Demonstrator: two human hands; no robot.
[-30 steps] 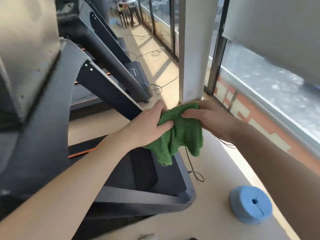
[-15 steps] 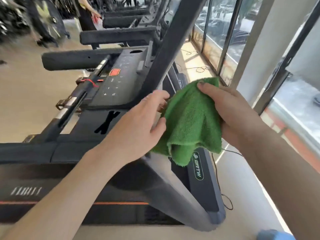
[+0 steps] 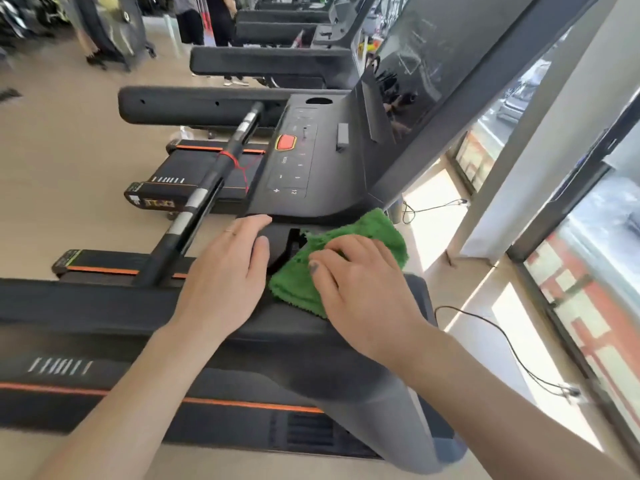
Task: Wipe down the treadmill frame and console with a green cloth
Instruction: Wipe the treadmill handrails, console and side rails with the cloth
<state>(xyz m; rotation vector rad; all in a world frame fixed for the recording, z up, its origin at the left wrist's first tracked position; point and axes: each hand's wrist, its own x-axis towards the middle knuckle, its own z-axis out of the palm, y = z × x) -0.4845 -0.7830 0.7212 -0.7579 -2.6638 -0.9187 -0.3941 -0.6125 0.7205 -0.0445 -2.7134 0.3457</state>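
A black treadmill fills the view, its console (image 3: 311, 161) with an orange-red button (image 3: 286, 142) just beyond my hands. The green cloth (image 3: 367, 233) lies on the dark console ledge (image 3: 280, 237) at the near handrail end. My right hand (image 3: 360, 292) presses flat on the cloth with spread fingers. My left hand (image 3: 225, 278) rests flat on the ledge just left of the cloth, touching the frame and holding nothing. The tilted dark screen (image 3: 433, 53) rises at the upper right.
A crossbar with silver bands (image 3: 204, 192) runs left of the console. More treadmills stand in a row behind. A black cable (image 3: 502, 337) trails on the floor at right by the windows. People stand far back on the left.
Both hands came down from holding the cloth in the air. The cloth now lies on the console ledge under my right hand, and my left hand has let go of it.
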